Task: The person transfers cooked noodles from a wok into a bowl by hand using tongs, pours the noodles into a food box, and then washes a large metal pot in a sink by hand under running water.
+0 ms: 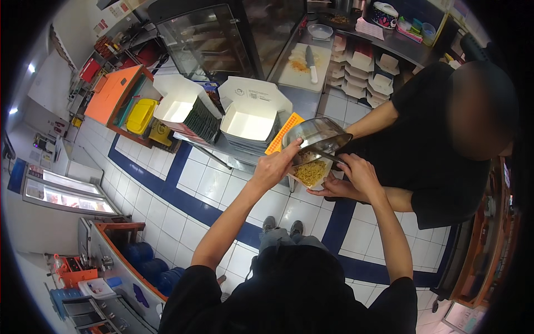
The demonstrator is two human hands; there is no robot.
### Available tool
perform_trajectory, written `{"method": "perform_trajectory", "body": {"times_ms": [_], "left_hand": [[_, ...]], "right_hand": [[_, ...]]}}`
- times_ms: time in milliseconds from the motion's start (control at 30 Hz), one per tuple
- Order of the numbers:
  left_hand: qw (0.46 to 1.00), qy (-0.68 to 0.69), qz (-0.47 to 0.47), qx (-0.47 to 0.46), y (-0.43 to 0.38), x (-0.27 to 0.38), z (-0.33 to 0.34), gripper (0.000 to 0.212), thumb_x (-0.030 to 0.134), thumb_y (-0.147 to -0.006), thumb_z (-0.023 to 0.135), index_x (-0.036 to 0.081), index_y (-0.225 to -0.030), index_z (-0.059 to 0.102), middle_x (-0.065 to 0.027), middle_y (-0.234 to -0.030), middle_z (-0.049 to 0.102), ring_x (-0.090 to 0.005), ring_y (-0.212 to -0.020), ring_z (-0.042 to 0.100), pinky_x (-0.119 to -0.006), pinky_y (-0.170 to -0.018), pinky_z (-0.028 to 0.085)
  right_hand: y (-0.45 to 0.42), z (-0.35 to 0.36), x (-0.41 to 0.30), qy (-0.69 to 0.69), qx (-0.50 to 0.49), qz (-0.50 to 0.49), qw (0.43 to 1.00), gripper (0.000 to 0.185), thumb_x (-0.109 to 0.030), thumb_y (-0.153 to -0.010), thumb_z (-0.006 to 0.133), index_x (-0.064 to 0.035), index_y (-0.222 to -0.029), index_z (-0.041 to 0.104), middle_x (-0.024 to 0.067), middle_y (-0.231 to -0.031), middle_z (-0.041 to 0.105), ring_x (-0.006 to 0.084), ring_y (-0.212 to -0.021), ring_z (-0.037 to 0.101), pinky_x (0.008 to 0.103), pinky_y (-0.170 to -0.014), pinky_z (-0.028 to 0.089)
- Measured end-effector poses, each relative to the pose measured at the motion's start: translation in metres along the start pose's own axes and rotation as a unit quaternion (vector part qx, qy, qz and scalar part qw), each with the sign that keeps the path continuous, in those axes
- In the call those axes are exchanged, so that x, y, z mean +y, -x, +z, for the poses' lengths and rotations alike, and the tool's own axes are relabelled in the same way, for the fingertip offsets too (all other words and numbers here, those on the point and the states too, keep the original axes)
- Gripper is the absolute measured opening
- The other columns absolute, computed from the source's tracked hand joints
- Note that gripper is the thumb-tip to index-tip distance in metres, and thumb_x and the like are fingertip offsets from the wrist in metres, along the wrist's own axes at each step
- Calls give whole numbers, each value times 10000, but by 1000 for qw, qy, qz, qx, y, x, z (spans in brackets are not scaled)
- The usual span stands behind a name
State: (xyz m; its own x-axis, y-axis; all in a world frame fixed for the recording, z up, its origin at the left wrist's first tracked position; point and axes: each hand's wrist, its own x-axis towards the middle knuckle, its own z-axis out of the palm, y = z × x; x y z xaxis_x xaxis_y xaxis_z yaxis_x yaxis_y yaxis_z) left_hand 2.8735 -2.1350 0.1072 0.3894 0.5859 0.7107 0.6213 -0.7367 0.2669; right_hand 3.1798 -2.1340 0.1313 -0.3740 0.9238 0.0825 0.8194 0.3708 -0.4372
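Note:
My left hand grips the rim of a metal mixing bowl, tilted over a paper food box. Yellow rice lies in the food box, just below the bowl's rim. My right hand holds a dark-handled utensil that reaches into the bowl; its far end is hidden. A co-worker's hand supports the box from the right, while their other forearm goes behind the bowl. An orange patterned card or box is beside the bowl.
Stacks of open paper boxes stand on the metal counter. Behind them is a glass display case. A knife lies on a white cutting board. The co-worker stands close at the right. More boxes fill a shelf.

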Motion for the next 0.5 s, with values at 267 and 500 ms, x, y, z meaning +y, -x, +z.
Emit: {"method": "perform_trajectory", "body": {"times_ms": [267, 500], "left_hand": [[999, -18, 35, -16, -3, 0, -2, 645, -81, -687, 736, 18, -1293, 537, -108, -1369, 631, -210, -742, 728, -302, -621, 605], [996, -23, 71, 50, 1, -10, 5, 618, -4, -709, 731, 11, -1297, 543, -91, -1405, 612, -150, -619, 635, -277, -565, 548]], "right_hand": [[9, -13, 4, -3, -12, 7, 1000, 252, -266, -941, 634, -111, -1134, 679, 140, -961, 665, 381, -894, 674, 488, -747, 540], [39, -29, 14, 46, -74, -1, 996, 256, -251, -921, 661, -114, -1135, 684, 140, -943, 664, 369, -894, 674, 483, -747, 539]]}}
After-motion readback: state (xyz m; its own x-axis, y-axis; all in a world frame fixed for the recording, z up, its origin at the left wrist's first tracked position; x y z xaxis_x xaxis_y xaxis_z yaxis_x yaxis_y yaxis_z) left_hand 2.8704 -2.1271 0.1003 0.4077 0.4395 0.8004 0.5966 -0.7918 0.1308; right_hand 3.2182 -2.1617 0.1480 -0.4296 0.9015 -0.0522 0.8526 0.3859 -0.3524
